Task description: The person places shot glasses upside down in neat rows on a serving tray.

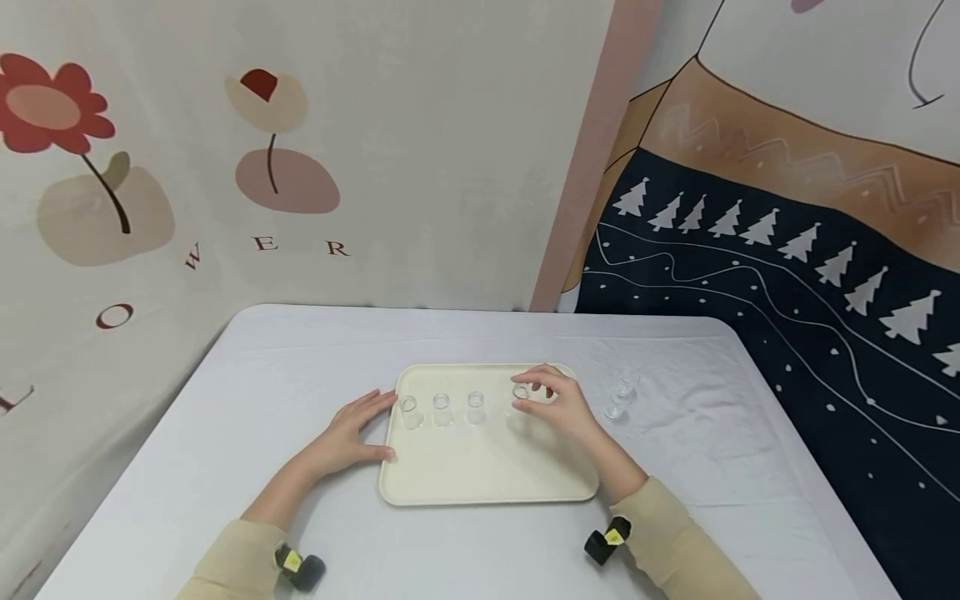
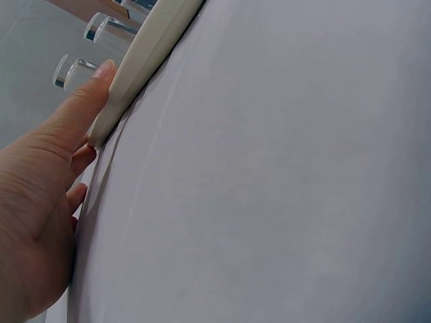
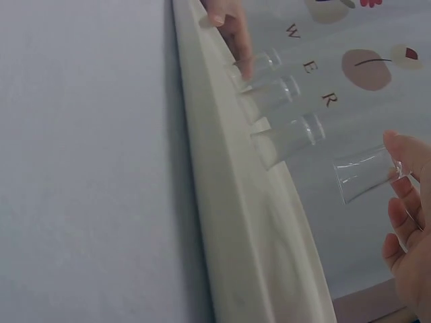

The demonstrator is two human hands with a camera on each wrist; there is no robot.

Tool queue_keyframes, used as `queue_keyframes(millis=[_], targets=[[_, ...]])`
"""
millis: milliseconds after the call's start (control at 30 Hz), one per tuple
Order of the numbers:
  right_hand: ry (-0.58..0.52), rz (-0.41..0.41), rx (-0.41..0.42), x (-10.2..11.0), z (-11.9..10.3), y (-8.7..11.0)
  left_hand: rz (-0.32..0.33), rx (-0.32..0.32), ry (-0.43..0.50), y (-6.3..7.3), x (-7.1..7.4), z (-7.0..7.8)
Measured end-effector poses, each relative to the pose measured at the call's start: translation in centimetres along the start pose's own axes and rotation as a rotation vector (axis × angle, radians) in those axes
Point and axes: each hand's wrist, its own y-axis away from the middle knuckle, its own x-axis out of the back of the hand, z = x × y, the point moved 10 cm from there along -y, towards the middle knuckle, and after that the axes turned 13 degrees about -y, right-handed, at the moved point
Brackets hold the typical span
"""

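My right hand point(image 1: 551, 400) pinches a small clear glass bottle point(image 3: 363, 176) near its rim with thumb and fingers. The bottle hangs upright over the right part of a cream tray point(image 1: 487, 479), its base above the surface in the right wrist view. Three similar bottles stand in a row on the tray: a left one point(image 1: 411, 414), a middle one point(image 1: 442, 410) and a right one point(image 1: 476, 409). At the tray's left edge, my left hand point(image 1: 348, 437) rests with fingers and thumb spread, the thumb point(image 2: 91, 94) against the rim.
More clear glassware point(image 1: 618, 402) stands on the white tablecloth point(image 1: 690, 467) to the right of the tray, close beside my right forearm. A printed curtain point(image 1: 450, 167) hangs behind the table, and a dark cloth with trees point(image 1: 750, 275) hangs along the right.
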Motion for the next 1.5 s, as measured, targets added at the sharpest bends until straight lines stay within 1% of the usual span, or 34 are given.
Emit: queue_keyframes(millis=[233, 333, 467, 567, 700, 833, 1000, 1100, 1200, 1333, 1500], targets=[[-0.012, 0.006, -0.014, -1.1, 1.5, -0.3, 0.0, -0.004, 0.0, -0.1, 0.1, 0.0], [-0.02, 0.006, -0.033, -1.5, 2.3, -0.2, 0.003, -0.006, 0.001, 0.0, 0.1, 0.1], [-0.016, -0.01, -0.083, -2.1, 0.7, 0.1, 0.006, -0.008, -0.008, 0.0, 0.1, 0.0], [-0.013, -0.017, -0.109, -2.3, 1.1, 0.2, 0.005, -0.009, -0.006, 0.0, 0.0, 0.0], [-0.009, -0.003, -0.112, -2.1, 3.8, 0.1, 0.005, -0.013, -0.003, -0.1, 0.0, 0.0], [0.001, 0.007, -0.11, -2.0, 4.1, 0.1, 0.008, -0.014, -0.005, -0.1, 0.0, 0.0], [0.025, -0.001, -0.119, -2.1, 4.2, 0.1, 0.014, -0.019, -0.013, -0.1, 0.2, 0.1], [0.058, -0.013, -0.127, -2.1, 4.1, 0.1, 0.015, -0.018, -0.013, -0.1, 0.2, 0.1], [0.085, -0.022, -0.131, -1.9, 3.7, 0.3, 0.015, -0.021, -0.011, -0.1, 0.1, 0.0], [0.09, -0.019, -0.122, -1.2, 2.8, 0.5, 0.013, -0.019, -0.006, -0.1, 0.0, -0.1], [0.098, -0.004, -0.105, 0.3, 1.9, 0.9, 0.011, -0.013, 0.004, -0.1, 0.0, -0.1]])
